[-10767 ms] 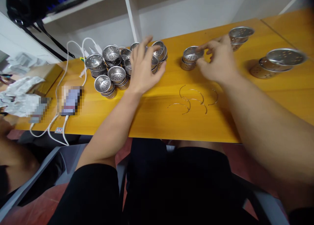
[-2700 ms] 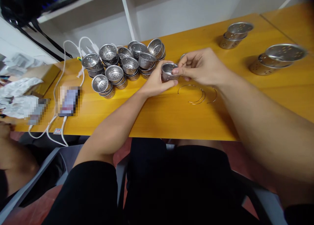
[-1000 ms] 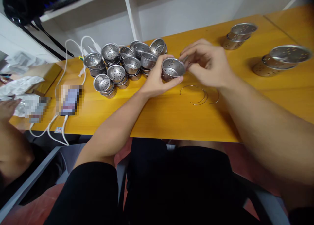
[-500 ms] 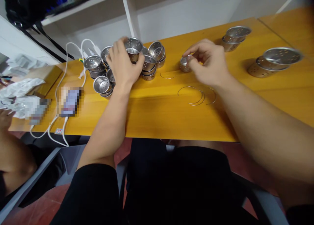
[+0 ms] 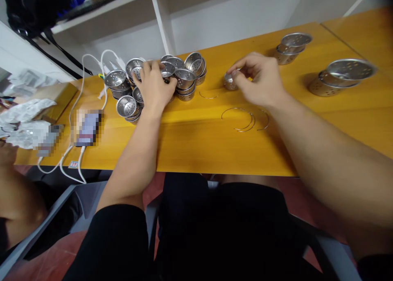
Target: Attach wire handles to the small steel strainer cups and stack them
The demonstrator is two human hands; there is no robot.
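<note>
My left hand [image 5: 153,82] is over the cluster of stacked perforated metal cups, its thumb and fingers curled round one perforated cup [image 5: 167,70]. Other cups stand close about it, such as the tilted ones [image 5: 186,78] just right of my thumb. My right hand [image 5: 256,76] pinches the rim of a small perforated cup [image 5: 229,82] that stands on the table; the fingers partly cover it. Thin wire rings [image 5: 239,108] lie on the wood nearer to me, and a thin curved wire [image 5: 208,98] is left of them.
Two stacked pairs of perforated cups, one far [image 5: 291,48] and one nearer [image 5: 337,76], stand on the right of the table [image 5: 196,146]. At left are a phone [image 5: 89,127] with white cables, plastic bags [image 5: 27,121] and another person's arm [image 5: 18,195]. A shelf [image 5: 159,19] rises behind.
My left hand has lowered its cup from above the cluster down among the other cups. My right hand stays at the small cup, almost unmoved.
</note>
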